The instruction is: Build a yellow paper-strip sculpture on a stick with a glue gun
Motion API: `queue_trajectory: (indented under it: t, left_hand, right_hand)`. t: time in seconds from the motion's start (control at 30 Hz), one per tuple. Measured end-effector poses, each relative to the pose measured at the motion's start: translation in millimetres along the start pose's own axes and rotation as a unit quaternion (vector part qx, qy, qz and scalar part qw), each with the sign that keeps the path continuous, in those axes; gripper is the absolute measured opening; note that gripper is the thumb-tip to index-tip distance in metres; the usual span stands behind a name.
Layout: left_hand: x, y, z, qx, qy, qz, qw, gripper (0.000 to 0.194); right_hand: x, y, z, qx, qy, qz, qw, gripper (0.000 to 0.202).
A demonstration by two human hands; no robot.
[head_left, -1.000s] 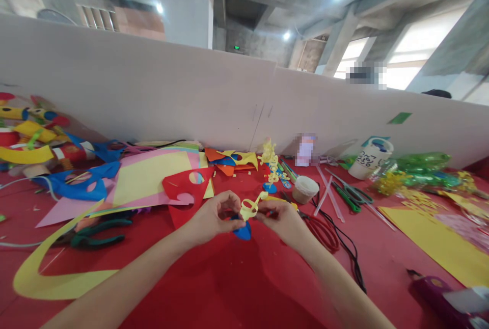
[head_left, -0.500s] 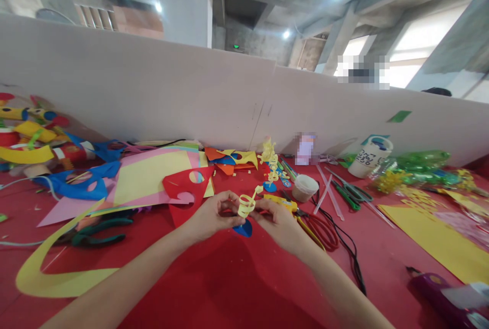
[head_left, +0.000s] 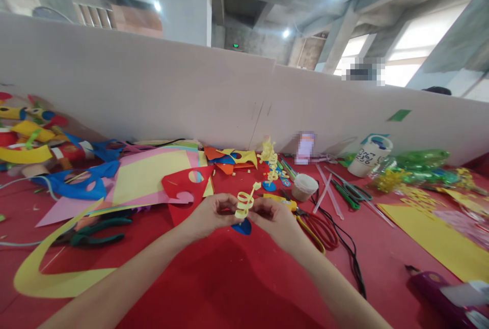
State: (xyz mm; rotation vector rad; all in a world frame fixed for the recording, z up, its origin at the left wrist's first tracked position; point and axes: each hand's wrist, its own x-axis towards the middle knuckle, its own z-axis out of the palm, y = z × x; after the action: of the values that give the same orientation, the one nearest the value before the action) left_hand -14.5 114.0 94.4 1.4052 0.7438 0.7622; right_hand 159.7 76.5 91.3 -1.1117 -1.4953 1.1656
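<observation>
Between my hands stands a yellow paper spiral [head_left: 243,206], with a small flared tip at its top. Below it shows a blue paper disc [head_left: 242,227]. My left hand [head_left: 214,213] pinches the spiral's lower left side. From the right, the closed fingers of my right hand [head_left: 275,217] grip the same spiral. The fingertips partly hide where spiral and disc meet. Just behind, a similar yellow curled paper piece [head_left: 272,166] stands on another blue disc [head_left: 269,186].
Left lie a red paper cut-out [head_left: 183,186], yellow sheets [head_left: 147,176] and dark green pliers [head_left: 101,232]. On the right are a white paper cup [head_left: 304,187], red-handled scissors [head_left: 321,229], a black cord [head_left: 353,257] and a purple glue gun [head_left: 439,293]. A white panel [head_left: 171,94] borders the back.
The yellow spiral stands more upright and its coils look more stretched, with its tip shifted slightly left and up. Both hands keep their grip, nearly in place.
</observation>
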Motion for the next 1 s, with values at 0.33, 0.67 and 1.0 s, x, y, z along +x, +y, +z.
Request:
queue_trajectory:
  t: [0.33,0.67,1.0]
  left_hand:
    - [-0.4,-0.5,1.1,-0.039,0.018,-0.012,0.999,0.018]
    - [-0.2,-0.2,1.5,-0.052,0.038,-0.024,0.998,0.017]
    - [0.3,1.9,-6.6,-0.161,0.082,-0.03,0.983,0.023]
  right_hand:
    - [-1.2,-5.6,-0.6,-0.023,0.034,-0.008,0.999,0.02]
    - [-2.2,-6.9,1.0,-0.034,0.033,-0.013,0.999,0.02]
    - [-2.8,-14.1,-51.0,-0.551,0.11,0.132,0.817,0.036]
